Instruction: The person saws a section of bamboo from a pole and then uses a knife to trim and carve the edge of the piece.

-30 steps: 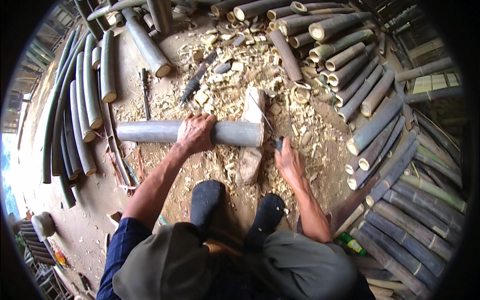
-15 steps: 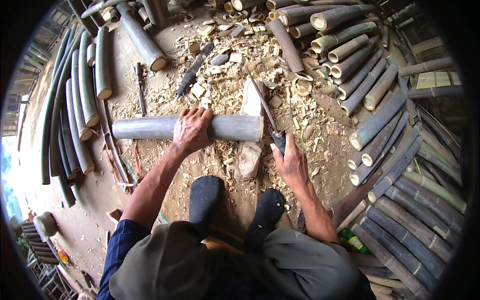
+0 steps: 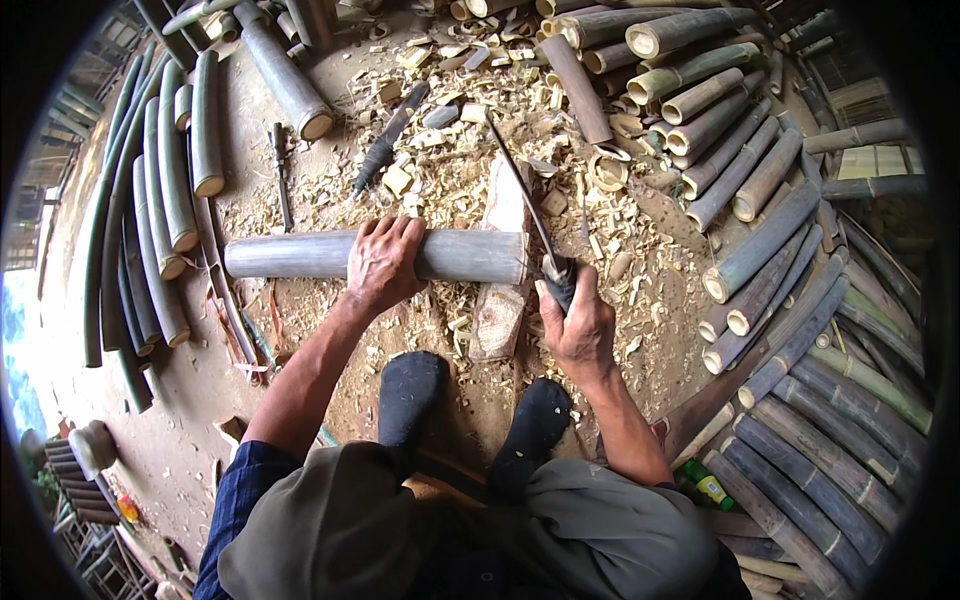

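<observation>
A thick grey-green bamboo section lies crosswise in front of me, its right end resting over a pale wooden block. My left hand is wrapped over the top of the bamboo near its middle. In my right hand is the dark wrapped handle of a long-bladed knife. The blade points away and slightly left, passing close beside the bamboo's right end; whether it touches cannot be made out. The fingertips on the handle are partly hidden.
Wood chips cover the ground beyond the block. A second wrapped-handle blade and a thin dark tool lie there. Bamboo poles stand at left and stacked pieces fill the right. My dark-covered feet are near the block.
My right hand has shifted slightly, and the knife's tip has swung a little left and farther away. The left hand and the bamboo stay in place.
</observation>
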{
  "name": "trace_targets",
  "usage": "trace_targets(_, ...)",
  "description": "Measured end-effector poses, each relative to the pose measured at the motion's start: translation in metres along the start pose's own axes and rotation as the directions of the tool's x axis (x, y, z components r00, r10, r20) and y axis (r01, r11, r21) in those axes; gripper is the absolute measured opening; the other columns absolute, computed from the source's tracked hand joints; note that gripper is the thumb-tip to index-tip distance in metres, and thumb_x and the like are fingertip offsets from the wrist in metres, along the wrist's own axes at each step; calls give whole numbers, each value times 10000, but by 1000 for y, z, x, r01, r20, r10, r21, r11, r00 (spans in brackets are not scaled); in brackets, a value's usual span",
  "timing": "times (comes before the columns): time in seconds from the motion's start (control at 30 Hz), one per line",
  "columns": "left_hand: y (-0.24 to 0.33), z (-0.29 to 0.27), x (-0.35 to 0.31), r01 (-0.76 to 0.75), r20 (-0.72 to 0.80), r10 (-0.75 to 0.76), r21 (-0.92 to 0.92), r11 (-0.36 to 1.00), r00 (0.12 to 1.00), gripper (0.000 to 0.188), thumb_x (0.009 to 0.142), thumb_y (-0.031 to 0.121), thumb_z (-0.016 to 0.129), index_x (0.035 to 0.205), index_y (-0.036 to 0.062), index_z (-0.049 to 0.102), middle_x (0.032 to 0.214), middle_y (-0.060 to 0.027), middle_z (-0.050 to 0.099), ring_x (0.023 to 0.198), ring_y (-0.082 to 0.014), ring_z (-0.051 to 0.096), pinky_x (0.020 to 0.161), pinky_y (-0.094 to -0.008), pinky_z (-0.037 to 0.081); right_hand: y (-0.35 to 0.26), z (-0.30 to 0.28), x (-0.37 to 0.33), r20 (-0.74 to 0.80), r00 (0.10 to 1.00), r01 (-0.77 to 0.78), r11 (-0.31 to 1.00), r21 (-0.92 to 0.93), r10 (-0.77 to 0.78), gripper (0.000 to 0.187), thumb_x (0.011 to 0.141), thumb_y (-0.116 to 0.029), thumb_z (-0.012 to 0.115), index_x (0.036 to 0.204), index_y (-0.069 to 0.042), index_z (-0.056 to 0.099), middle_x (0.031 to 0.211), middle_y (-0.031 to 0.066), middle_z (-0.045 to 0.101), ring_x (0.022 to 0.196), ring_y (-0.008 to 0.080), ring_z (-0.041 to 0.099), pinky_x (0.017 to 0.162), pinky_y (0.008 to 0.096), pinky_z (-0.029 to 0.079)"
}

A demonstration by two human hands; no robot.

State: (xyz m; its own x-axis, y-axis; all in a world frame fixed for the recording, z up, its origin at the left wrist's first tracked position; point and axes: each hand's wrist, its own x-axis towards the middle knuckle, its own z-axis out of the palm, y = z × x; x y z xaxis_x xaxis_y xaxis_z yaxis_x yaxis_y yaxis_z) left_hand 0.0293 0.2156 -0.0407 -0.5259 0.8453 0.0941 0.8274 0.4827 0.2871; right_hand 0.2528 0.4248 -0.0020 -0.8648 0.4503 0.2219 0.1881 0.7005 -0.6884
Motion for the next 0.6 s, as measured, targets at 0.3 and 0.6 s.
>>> trace_targets(0.3,-3,0,1,19,-11,-19,14,1000,1000,721,551,264,934,1176,112,608,1100,-90,665,1088,-307,647,1003,-471,470,-22,-7,12,104,983,-147,987,-65,153,241,1015,-165,650,1163,-26,519,872,208,703,671,404,720,534,471,561)
trace_targets(0.6,2,3,-6,34,54,-34,-9,999,998,642,635,268,904,1177,111,597,1093,-107,663,1107,-309,649,1015,-480,461,-7,2,5,221,939,-222,954,-200,265,285,1039,-200,631,1202,-27,474,743,204,687,651,372,724,513,456,558)
